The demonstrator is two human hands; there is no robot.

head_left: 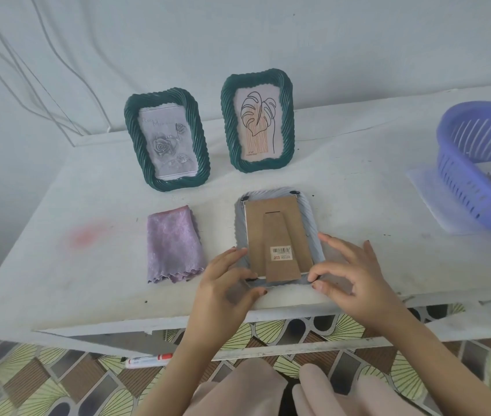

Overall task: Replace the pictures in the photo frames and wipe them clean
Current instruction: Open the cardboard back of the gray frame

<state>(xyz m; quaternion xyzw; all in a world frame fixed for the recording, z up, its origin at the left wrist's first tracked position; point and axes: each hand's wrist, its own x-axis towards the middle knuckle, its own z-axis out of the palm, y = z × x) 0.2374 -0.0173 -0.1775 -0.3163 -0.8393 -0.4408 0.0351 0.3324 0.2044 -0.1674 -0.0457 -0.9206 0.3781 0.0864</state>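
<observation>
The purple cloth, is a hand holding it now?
No, the purple cloth lies untouched on the table beside the face-down frame.

The pale grey frame lies face down in front of me, brown cardboard back up, the stand folded flat, with a barcode sticker on it. My left hand and right hand hold its two near corners. Behind it stand two dark green frames, both upright: the rose frame and the leaf frame. The folded purple cloth lies flat, just left of the pale grey frame.
</observation>
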